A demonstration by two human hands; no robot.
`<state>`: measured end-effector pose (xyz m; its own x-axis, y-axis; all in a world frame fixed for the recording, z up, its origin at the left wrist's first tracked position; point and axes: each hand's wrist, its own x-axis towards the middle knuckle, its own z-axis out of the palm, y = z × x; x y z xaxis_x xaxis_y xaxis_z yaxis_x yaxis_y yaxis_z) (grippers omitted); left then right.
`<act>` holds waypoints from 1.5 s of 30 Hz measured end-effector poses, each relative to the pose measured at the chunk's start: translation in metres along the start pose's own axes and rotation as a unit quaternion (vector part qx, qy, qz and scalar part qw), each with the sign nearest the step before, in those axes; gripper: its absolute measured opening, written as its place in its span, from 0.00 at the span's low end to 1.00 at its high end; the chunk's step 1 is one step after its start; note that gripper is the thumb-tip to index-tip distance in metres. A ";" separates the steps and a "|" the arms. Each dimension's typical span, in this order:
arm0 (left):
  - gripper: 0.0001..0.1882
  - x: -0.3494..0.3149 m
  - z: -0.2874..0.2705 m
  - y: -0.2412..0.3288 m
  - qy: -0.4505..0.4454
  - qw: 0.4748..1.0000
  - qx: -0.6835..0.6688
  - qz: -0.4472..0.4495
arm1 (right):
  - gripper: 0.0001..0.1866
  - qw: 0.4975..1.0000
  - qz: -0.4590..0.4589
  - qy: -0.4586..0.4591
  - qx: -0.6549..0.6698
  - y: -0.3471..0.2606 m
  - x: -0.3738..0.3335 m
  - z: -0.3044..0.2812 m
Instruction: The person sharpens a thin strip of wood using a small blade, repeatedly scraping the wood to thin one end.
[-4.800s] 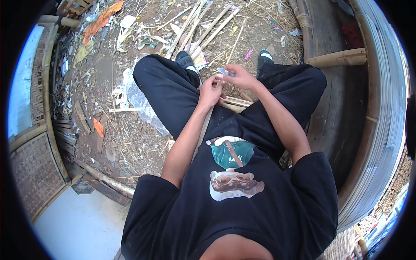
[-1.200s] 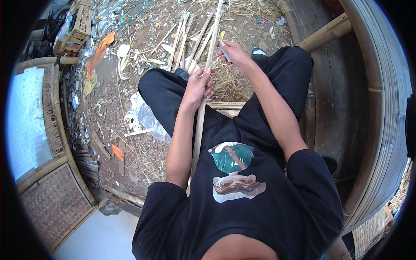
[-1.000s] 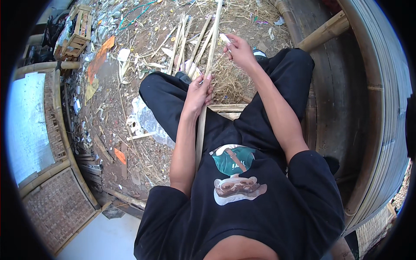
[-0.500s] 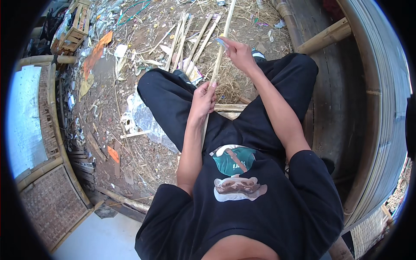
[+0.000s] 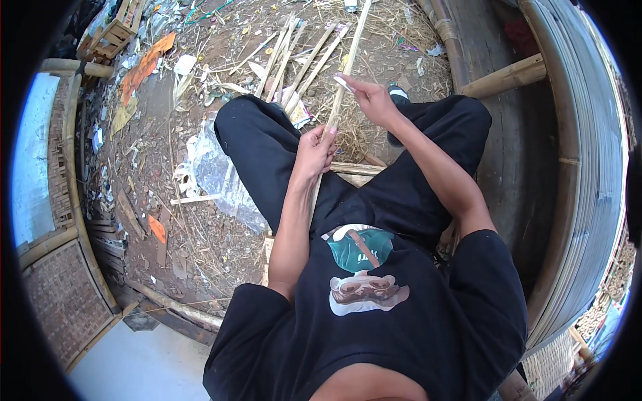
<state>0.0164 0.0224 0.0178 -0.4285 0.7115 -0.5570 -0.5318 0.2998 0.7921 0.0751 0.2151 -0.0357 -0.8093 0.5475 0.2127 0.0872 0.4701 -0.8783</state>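
A long pale bamboo strip (image 5: 352, 53) runs from beside my left forearm, between my knees and out past my feet. My left hand (image 5: 314, 154) is wrapped round it near my lap. Farther along, my right hand (image 5: 374, 101) is closed on a small knife, whose shiny blade (image 5: 343, 83) lies against the strip; the handle is hidden in my fingers. On the ground beyond my left knee, several split bamboo strips (image 5: 311, 65) lie fanned out.
Clear plastic sheeting (image 5: 224, 177) lies on the littered dirt left of my leg. An orange scrap (image 5: 146, 67) and a wooden crate (image 5: 115, 33) are farther left. Bamboo poles (image 5: 505, 75) and a curved slatted wall (image 5: 588, 160) stand close on the right. A woven panel (image 5: 67, 301) is at the left.
My right hand with the knife has come closer along the strip toward my left hand. My left hand keeps its grip. The view has shifted slightly.
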 end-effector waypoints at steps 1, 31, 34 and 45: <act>0.11 0.000 -0.001 -0.001 0.002 1.000 -0.003 0.002 | 0.23 0.998 -0.059 0.015 -0.007 -0.006 -0.003 0.000; 0.13 -0.008 0.005 -0.002 -0.013 0.999 0.044 -0.008 | 0.24 0.997 0.029 -0.064 -0.014 0.007 0.005 -0.012; 0.13 -0.004 0.006 -0.001 -0.015 0.999 0.033 0.007 | 0.24 0.981 0.177 -0.082 -0.016 -0.013 0.009 -0.025; 0.13 -0.008 0.006 -0.005 0.011 0.996 0.084 0.004 | 0.26 0.994 0.010 -0.107 -0.030 0.003 -0.007 -0.002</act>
<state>0.0270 0.0192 0.0201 -0.4495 0.7006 -0.5542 -0.3986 0.3978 0.8263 0.0824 0.2142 -0.0388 -0.9113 0.4009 0.0941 0.1335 0.5039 -0.8534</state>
